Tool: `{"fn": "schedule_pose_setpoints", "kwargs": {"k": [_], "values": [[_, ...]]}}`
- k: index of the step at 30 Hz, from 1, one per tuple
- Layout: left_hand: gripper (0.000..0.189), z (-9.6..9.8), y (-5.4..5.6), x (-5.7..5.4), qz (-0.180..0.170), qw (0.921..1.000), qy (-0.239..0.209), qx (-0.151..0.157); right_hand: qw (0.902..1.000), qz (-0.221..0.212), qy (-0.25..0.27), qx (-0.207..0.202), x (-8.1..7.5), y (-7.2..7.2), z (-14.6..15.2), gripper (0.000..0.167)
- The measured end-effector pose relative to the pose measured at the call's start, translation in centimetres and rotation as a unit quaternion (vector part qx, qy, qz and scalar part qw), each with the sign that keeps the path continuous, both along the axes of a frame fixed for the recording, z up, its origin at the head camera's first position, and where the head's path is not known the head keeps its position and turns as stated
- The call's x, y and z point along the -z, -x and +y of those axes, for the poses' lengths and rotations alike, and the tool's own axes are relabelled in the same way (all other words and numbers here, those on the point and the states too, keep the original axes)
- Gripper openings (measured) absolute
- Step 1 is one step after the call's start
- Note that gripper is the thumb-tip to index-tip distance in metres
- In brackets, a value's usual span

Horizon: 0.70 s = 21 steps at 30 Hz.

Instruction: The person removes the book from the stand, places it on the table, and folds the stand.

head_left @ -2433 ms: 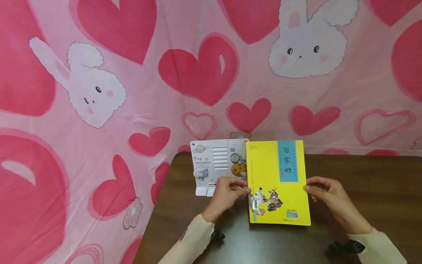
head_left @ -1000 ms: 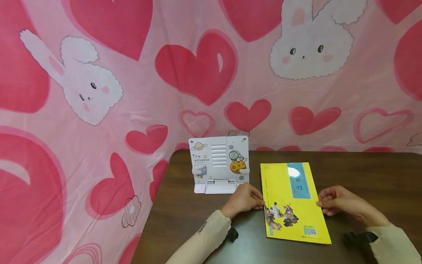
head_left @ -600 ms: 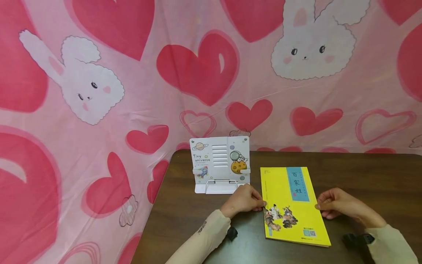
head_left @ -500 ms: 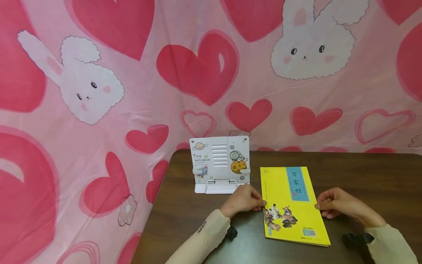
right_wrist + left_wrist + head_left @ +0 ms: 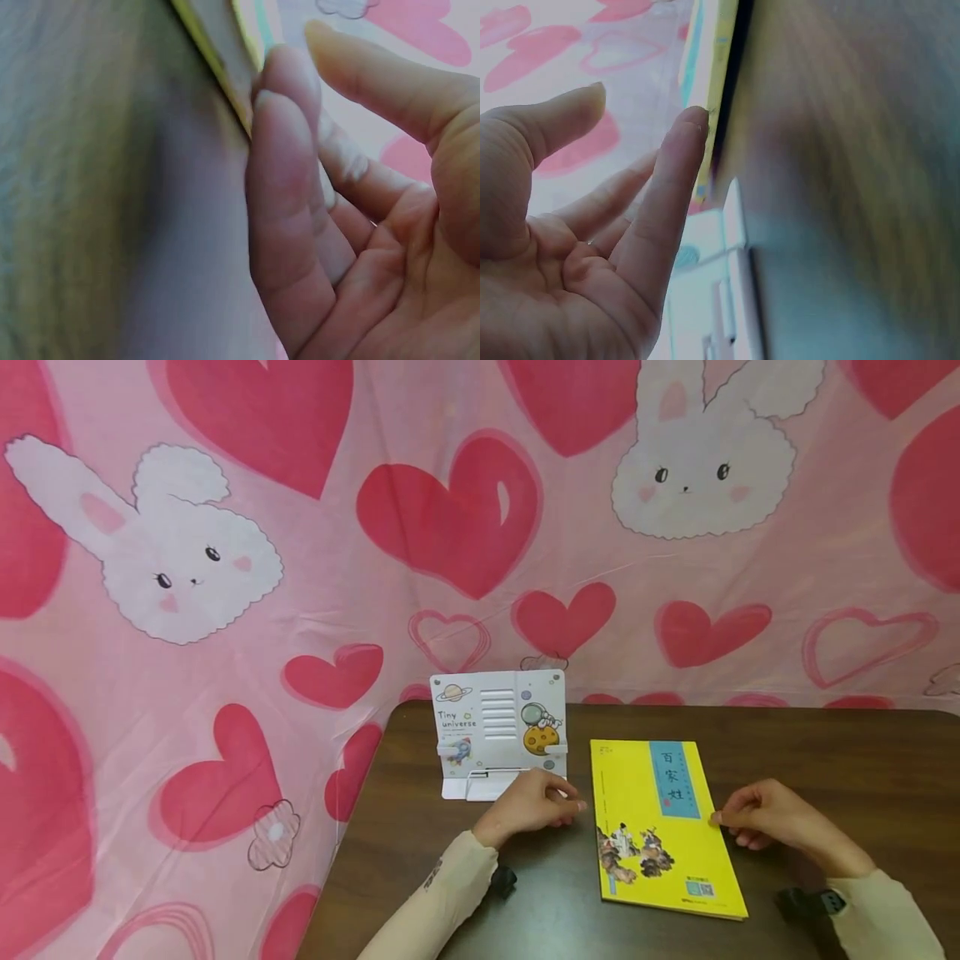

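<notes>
yellow book (image 5: 666, 832) lies flat on the brown table (image 5: 862, 760), beside a white stand (image 5: 498, 710). setting it down looks nearly done: the left hand (image 5: 532, 806) hangs apart, the right hand (image 5: 780, 818) is at its right edge, contact unclear; both have loose fingers (image 5: 281, 180), gripping nothing. next likely calls for drawing the right one clear. its bright face bears figures (image 5: 647, 856), a blue panel (image 5: 675, 781), a small code (image 5: 701, 888).

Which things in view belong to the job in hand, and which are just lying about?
Likely the job:
left hand
right hand
yellow book, between them

Likely just around:
white stand, apparently untouched; could belong
brown table, supporting the book
heart-print backdrop
</notes>
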<state>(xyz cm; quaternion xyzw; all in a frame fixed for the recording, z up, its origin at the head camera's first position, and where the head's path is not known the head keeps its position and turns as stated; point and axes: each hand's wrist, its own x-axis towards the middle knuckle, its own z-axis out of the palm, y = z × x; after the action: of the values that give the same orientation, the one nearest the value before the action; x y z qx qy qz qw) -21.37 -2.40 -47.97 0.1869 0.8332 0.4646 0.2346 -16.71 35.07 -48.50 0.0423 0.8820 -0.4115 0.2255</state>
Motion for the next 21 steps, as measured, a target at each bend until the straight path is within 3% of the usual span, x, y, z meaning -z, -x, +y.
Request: {"fn": "schedule_pose_setpoints", "kwargs": {"k": [3, 6, 9, 13, 21], "values": [[0.033, -1.4, 0.0, -0.5, 0.016, 0.9998, -0.014, -0.007, 0.9997, 0.021, -0.001, 0.011, -0.4, 0.0, -0.3, 0.034], [0.032, -2.7, -0.1, -0.8, 0.053, 0.9981, -0.02, -0.026, 0.999, 0.044, 0.006, 0.009, -0.8, 0.0, -0.8, 0.037], [0.03, -3.8, -0.3, -1.0, 0.094, 0.9943, -0.023, -0.046, 0.9976, 0.068, 0.008, 0.008, -1.2, -0.2, -1.6, 0.038], [0.026, -5.3, -0.5, -1.2, 0.121, 0.9894, -0.035, -0.072, 0.9939, 0.111, 0.0, 0.0, -1.7, -0.4, -2.8, 0.037], [0.02, -7.8, -0.1, -1.9, 0.18, 0.9704, -0.075, -0.142, 0.9833, 0.18, 0.014, -0.023, -2.6, -0.3, -5.9, 0.032]]}}
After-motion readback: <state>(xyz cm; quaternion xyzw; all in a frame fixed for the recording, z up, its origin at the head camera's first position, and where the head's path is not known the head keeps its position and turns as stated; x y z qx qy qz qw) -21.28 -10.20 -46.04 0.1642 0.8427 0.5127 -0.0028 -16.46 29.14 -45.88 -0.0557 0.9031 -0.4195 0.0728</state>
